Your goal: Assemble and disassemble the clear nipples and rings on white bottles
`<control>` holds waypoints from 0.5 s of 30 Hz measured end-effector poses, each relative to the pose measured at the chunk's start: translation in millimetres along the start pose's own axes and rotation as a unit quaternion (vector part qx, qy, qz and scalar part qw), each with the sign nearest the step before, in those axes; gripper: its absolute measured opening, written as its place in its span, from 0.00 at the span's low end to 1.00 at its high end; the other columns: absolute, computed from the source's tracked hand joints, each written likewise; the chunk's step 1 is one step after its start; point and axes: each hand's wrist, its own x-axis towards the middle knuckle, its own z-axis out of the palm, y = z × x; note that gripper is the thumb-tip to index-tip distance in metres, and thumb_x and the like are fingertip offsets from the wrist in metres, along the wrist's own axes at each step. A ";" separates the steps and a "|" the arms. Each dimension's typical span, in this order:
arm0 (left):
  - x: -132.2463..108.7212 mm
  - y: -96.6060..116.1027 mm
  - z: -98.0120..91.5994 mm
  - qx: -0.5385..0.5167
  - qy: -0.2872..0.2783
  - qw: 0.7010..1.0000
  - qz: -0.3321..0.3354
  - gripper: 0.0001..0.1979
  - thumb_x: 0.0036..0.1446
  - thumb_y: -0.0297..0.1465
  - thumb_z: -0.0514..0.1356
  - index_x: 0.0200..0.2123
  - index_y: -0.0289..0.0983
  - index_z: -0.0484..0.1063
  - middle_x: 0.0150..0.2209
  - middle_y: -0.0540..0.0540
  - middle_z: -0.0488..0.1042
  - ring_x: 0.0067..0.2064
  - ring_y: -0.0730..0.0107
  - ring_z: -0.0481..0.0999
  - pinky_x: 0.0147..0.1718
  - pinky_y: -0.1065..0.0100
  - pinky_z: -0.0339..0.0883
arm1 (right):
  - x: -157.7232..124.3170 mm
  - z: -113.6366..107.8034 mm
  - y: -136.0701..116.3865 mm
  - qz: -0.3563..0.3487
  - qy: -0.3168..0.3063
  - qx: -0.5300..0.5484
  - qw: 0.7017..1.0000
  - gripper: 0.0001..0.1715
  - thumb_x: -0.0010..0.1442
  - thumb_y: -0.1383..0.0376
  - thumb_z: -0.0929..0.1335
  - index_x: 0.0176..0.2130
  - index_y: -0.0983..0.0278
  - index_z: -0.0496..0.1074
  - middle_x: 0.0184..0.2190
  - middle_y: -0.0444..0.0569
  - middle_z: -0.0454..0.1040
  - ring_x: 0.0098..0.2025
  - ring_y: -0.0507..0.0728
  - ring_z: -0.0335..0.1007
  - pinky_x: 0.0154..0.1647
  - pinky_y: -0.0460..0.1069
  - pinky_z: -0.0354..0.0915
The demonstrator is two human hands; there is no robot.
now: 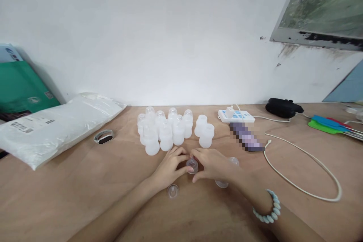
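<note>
Left hand (170, 167) pinches a clear domed piece (192, 166), right hand (212, 163) curves beside it, thumb spread from fingers, near frosted bottles (166, 135)

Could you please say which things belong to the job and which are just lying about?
Likely the job's: clear piece between left hand and right hand; loose clear piece; domed bottles; undomed bottles.

Apparently lying about: white parcel; wristband; power strip; cable; black case; green package.
</note>
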 end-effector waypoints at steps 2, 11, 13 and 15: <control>0.2 -0.4 0.3 -0.001 0.005 1.000 0.005 0.11 0.64 0.40 0.60 0.38 0.40 0.77 0.41 0.46 0.71 0.45 0.58 0.68 0.46 0.59 0.63 | 1.6 4.0 -3.7 0.011 0.016 0.001 1.000 0.24 0.49 0.57 0.79 0.36 0.63 0.66 0.37 0.49 0.76 0.37 0.60 0.73 0.31 0.49 0.60; -2.1 0.8 -0.3 -0.001 0.022 1.000 0.006 0.17 0.70 0.41 0.46 0.46 0.38 0.70 0.41 0.43 0.71 0.45 0.57 0.68 0.48 0.56 0.64 | -6.2 -22.5 2.5 0.022 0.067 0.115 0.991 0.20 0.51 0.64 0.77 0.39 0.62 0.67 0.34 0.43 0.75 0.33 0.54 0.71 0.30 0.46 0.63; -3.0 2.6 -1.1 -0.002 0.021 1.000 0.007 0.17 0.71 0.40 0.46 0.50 0.39 0.69 0.42 0.43 0.71 0.46 0.57 0.68 0.49 0.56 0.63 | -9.9 -35.3 11.4 0.023 0.130 0.185 0.974 0.18 0.51 0.65 0.76 0.40 0.61 0.68 0.34 0.42 0.74 0.32 0.53 0.70 0.30 0.47 0.64; -3.5 4.9 -2.2 0.000 0.014 1.000 0.008 0.18 0.71 0.40 0.45 0.54 0.41 0.67 0.42 0.44 0.71 0.47 0.57 0.68 0.50 0.55 0.63 | -11.4 -42.8 23.2 0.024 0.261 0.197 0.945 0.17 0.53 0.64 0.74 0.42 0.61 0.69 0.38 0.46 0.74 0.36 0.55 0.70 0.34 0.49 0.67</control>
